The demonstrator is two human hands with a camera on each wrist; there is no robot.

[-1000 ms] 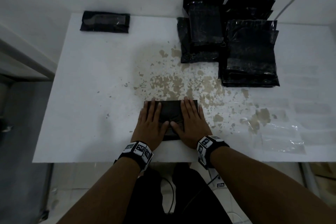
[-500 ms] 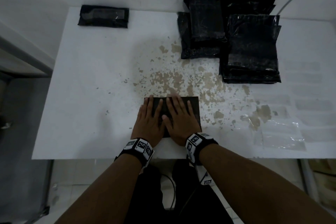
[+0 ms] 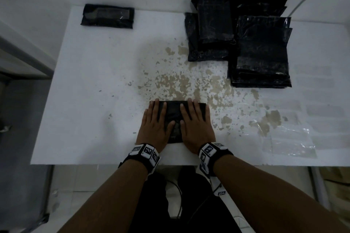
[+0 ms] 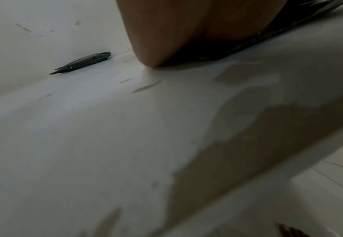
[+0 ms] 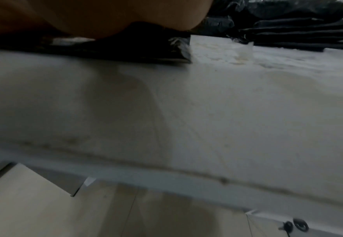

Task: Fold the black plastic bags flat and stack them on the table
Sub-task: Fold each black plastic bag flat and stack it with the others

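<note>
Pressing flat, both hands lie on the bag (image 3: 173, 112) near the front edge of the table (image 3: 91, 104). The left hand (image 3: 154, 126) covers its left part and the right hand (image 3: 196, 126) its right part, fingers straight and spread, gripping nothing; the thumbs nearly meet over the middle.

Half a second ago the right hand lay close against the left, near the middle of the bag; now it has slid out toward the right edge, and a strip of black shows between the two hands. A second ago the hands stood much as they do now, so I read this as a smoothing stroke: in to the centre and out again, pushing air from the fold. The bag itself has not shifted on the table.

In the right wrist view the bag's near corner (image 5: 178, 52) looks thick and a little lifted, with a pale glint at the edge, so the fold may spring back once the pressure comes off.

For the task, this bag seems folded and nearly ready to be stacked. One folded bag (image 3: 108, 16) lies alone at the far left corner, well apart from the hands; the left wrist view shows it low and flat (image 4: 81, 63). That is probably the stack to be added to. The pile (image 3: 261, 51) at the far right looks larger and unfolded, so much work appears to remain. A clear sheet (image 3: 291, 138) lies at the right front.
</note>
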